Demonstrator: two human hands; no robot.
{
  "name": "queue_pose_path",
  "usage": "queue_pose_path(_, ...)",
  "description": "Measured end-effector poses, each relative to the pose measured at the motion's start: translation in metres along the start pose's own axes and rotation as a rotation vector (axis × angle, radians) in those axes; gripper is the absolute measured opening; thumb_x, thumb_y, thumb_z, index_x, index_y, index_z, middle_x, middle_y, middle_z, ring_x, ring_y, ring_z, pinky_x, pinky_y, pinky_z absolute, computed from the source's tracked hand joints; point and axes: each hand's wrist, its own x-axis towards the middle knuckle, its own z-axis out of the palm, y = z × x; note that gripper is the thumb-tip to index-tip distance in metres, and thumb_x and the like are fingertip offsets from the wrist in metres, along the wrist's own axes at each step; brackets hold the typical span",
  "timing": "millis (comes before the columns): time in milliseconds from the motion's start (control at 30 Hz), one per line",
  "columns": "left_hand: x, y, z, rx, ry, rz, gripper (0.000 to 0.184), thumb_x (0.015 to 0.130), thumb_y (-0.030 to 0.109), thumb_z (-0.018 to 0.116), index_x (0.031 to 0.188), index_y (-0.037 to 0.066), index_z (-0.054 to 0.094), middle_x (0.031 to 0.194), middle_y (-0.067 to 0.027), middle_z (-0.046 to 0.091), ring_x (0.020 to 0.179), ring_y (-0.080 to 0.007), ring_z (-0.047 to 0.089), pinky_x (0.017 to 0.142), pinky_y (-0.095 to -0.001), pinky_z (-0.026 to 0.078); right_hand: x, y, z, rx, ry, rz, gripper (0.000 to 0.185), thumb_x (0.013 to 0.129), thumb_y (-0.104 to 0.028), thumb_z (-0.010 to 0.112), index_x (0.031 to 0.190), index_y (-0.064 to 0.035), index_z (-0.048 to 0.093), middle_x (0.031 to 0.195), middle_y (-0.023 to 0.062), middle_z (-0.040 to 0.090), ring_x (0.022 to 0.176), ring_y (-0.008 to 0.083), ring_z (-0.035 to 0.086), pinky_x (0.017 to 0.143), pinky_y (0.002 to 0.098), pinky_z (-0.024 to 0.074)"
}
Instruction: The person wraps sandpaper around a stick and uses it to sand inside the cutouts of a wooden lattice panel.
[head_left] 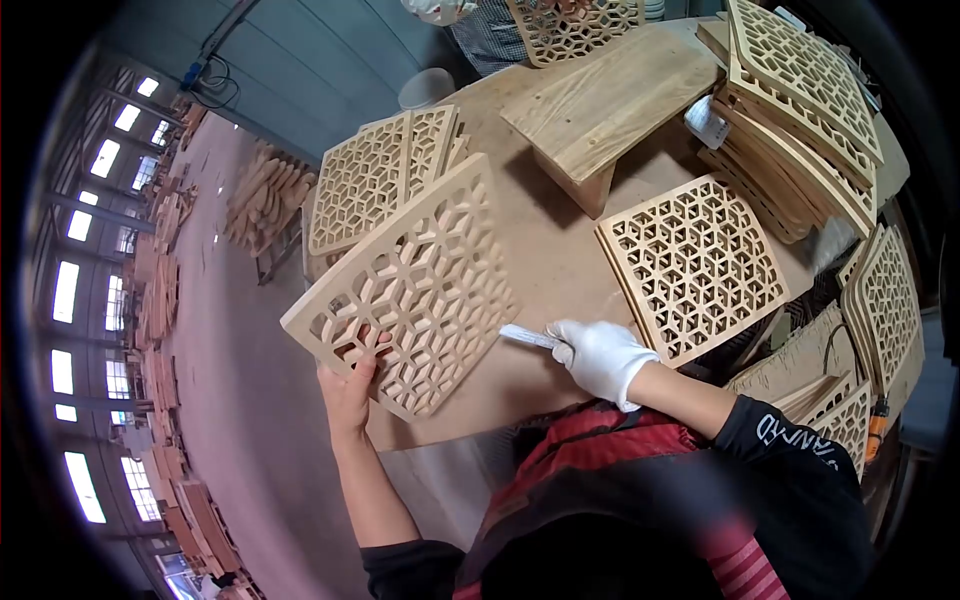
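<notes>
Openwork wooden panel (415, 298), tilted over the tabletop (455, 422) edge, needs the left hand (347, 395) pinching its rim firmly, while the right hand (603, 362) best guides its pinched strip (528, 337), perhaps folded abrasive, lightly.

Brown worktable (560, 280), wooden stand (615, 95), stacked lattice panels (700, 270)

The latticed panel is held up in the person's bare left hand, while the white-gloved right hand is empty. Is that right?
Not quite: the right hand is not empty. The head view shows it holding a thin, pale strip. The latticed panel is indeed held up in the bare left hand.
</notes>
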Motion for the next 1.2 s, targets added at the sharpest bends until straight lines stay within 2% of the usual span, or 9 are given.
queue_pose_path(333,-0.003,0.013,0.009,0.040,-0.011,-0.020,0.066,0.083,0.033,0.078,0.128,-0.007,0.050,0.111,-0.0157,0.067,0.103,-0.0235,0.065,0.091,-0.0368,0.051,0.003,-0.015,-0.015,0.063,-0.047,0.038,0.027,0.097,-0.024,0.048,0.119,-0.0115,0.059,0.095,0.0215,0.068,0.089,0.0425,0.064,0.082,0.0493,0.0494)
queue_pose_path(533,-0.006,0.029,0.033,-0.041,0.024,-0.035,0.063,0.083,0.024,0.078,0.130,-0.005,0.048,0.112,-0.0149,0.065,0.101,-0.0222,0.066,0.089,-0.0350,0.053,0.002,-0.040,-0.029,0.111,0.027,-0.113,0.029,0.097,-0.024,0.049,0.125,-0.0149,0.054,0.104,0.0205,0.067,0.093,0.0418,0.063,0.083,0.0488,0.0496)
queue_pose_path(667,-0.008,0.052,0.056,0.043,0.070,-0.086,0.048,0.086,0.001,0.068,0.129,-0.003,0.048,0.116,-0.0128,0.064,0.101,-0.0186,0.065,0.082,-0.0292,0.055,-0.006,-0.073,-0.052,-0.015,0.136,-0.374,0.032,0.093,-0.015,0.051,0.124,-0.0171,0.054,0.088,0.0171,0.067,0.079,0.0396,0.064,0.069,0.0485,0.0509)
queue_pose_path(700,-0.006,0.049,0.063,-0.035,0.068,-0.010,0.046,0.086,0.001,0.068,0.127,-0.003,0.049,0.113,-0.0107,0.064,0.097,-0.0147,0.064,0.082,-0.0273,0.054,-0.009,-0.082,-0.057,-0.100,0.181,-0.415,0.022,0.087,-0.010,0.051,0.109,-0.0104,0.054,0.080,0.0103,0.064,0.073,0.0315,0.065,0.061,0.0419,0.0514)
queue_pose_path(800,-0.004,0.052,0.077,0.032,0.096,0.023,0.045,0.086,0.000,0.067,0.127,-0.002,0.048,0.112,-0.0095,0.065,0.096,-0.0136,0.063,0.083,-0.0265,0.052,-0.013,-0.097,-0.063,-0.236,0.395,-0.531,0.041,0.084,-0.010,0.054,0.125,-0.0126,0.051,0.075,0.0145,0.063,0.067,0.0340,0.064,0.056,0.0442,0.0507)
queue_pose_path(833,-0.004,0.058,0.081,-0.023,0.111,-0.042,0.043,0.085,0.001,0.067,0.124,-0.003,0.051,0.112,-0.0098,0.064,0.096,-0.0153,0.063,0.086,-0.0283,0.050,-0.013,-0.098,-0.068,-0.271,0.362,-0.578,0.042,0.083,-0.009,0.053,0.125,-0.0103,0.052,0.074,0.0140,0.062,0.066,0.0320,0.065,0.054,0.0424,0.0510)
queue_pose_path(933,-0.002,0.060,0.089,0.060,0.149,0.018,0.041,0.085,0.002,0.068,0.122,-0.004,0.053,0.111,-0.0101,0.065,0.098,-0.0176,0.063,0.088,-0.0306,0.049,-0.018,-0.110,-0.072,-0.378,0.363,-0.593,0.043,0.084,-0.009,0.053,0.127,-0.0106,0.053,0.077,0.0135,0.063,0.067,0.0323,0.064,0.055,0.0421,0.0514)
queue_pose_path(1067,-0.004,0.075,0.102,0.110,0.090,0.040,0.035,0.085,0.006,0.067,0.118,-0.003,0.058,0.109,-0.0109,0.066,0.099,-0.0186,0.063,0.089,-0.0319,0.048,-0.004,-0.106,-0.072,-0.266,0.459,-0.684,0.040,0.084,-0.011,0.055,0.124,-0.0109,0.054,0.082,0.0148,0.065,0.074,0.0336,0.067,0.060,0.0431,0.0529)
queue_pose_path(1200,0.000,0.070,0.114,0.190,0.116,0.135,0.035,0.084,0.007,0.067,0.116,-0.003,0.058,0.104,-0.0127,0.068,0.097,-0.0213,0.064,0.087,-0.0326,0.049,0.021,-0.120,-0.061,-0.327,0.275,-0.534,0.025,0.086,-0.013,0.056,0.110,-0.0082,0.059,0.083,0.0155,0.066,0.078,0.0353,0.068,0.065,0.0439,0.0539)
